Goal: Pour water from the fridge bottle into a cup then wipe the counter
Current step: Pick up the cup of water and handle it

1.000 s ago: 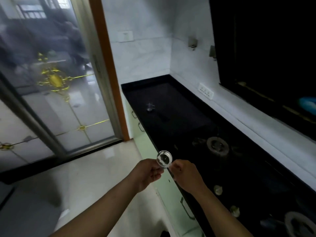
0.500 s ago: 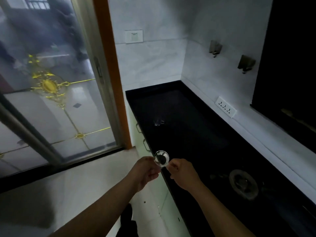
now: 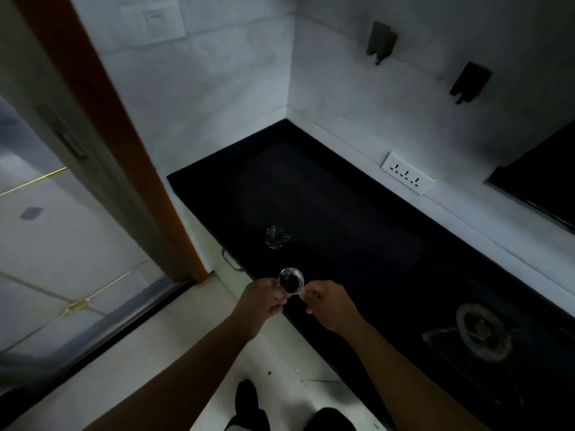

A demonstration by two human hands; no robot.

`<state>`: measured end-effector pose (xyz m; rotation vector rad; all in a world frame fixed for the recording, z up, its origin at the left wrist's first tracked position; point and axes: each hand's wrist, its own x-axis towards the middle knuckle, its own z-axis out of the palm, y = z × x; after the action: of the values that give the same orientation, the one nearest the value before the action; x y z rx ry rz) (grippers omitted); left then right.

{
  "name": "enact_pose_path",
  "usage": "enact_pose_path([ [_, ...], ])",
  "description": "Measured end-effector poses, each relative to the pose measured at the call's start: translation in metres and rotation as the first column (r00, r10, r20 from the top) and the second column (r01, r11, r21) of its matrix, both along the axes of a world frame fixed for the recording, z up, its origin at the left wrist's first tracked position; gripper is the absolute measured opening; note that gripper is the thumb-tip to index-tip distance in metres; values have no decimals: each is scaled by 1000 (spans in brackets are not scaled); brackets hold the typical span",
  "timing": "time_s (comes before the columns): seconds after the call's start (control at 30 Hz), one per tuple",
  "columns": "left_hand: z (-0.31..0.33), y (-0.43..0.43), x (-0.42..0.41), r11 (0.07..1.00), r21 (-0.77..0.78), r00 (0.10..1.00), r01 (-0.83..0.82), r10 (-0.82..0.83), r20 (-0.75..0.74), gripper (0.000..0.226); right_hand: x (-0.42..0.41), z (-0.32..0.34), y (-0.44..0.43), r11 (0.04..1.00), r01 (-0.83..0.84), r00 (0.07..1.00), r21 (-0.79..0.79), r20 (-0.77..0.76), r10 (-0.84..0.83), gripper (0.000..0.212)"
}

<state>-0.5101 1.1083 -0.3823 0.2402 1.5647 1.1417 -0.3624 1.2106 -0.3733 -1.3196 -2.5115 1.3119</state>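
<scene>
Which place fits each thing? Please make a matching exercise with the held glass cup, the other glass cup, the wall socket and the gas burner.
Things:
1. held glass cup
2. other glass cup
3. wall socket
4. gas burner

Places:
A. on the white wall above the counter's back edge
B. standing alone on the black counter
C. between the left hand and right hand
D. at the counter's right end

Pairs: 1-C, 2-B, 3-A, 4-D
</scene>
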Motion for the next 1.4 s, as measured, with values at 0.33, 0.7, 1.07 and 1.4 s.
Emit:
enact_pose_path([
  [0.33,-53,56,-57,983,-151,990,102,-116,-82,20,-50,-35,32,991,99,984,-93,156,-83,16],
  [0.7,-77,87,-59,958,-273,946,84,-163,-282,20,-68,-62,57,968,168,968,-184,214,-128,13],
  [1.07,-84,95,-53,954,-283,902,101,-207,-378,21,-76,-70,67,968,179,953,-174,276,-126,30],
  [1.4,-42,74,-52,924,-327,758,198,-356,-546,21,-53,-34,50,990,138,957,-19,259,-128,24],
])
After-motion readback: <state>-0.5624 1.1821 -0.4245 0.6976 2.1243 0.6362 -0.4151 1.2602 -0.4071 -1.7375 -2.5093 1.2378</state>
